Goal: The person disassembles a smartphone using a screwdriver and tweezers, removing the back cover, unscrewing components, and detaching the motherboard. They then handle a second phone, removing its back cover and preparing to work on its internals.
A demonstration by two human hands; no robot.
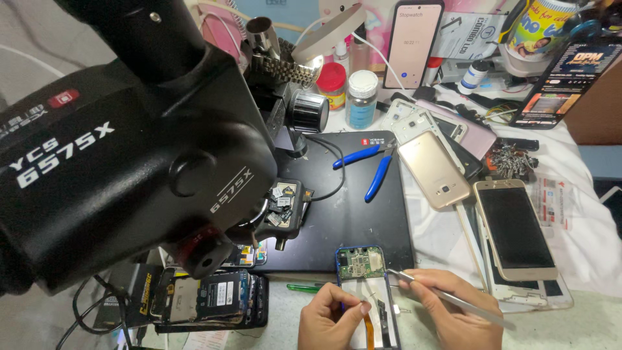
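A cluttered repair bench under a white cloth (583,253) fills the view, with a big black microscope head (123,149) looming over the left half. At the near edge, the left hand (332,321) pinches the lower side of an opened phone (366,295), thumb and forefinger curled onto its frame, steadying it where it lies partly on the black work mat (350,214). The right hand (453,311) grips metal tweezers (440,295) between closed fingers, the tips resting at the phone's right edge beside its green circuit board (360,266).

This looks like the stage of working on a small part inside the open body; the next move would call for a steady, light touch at the board's edge.

Counted outward: 1 blue-handled pair of cutters (369,165), 2 gold phones (434,170) (515,228) to the right, 1 upright phone with a lit screen (412,44), 2 small jars (361,97), and 1 stripped phone (207,298) at the left.
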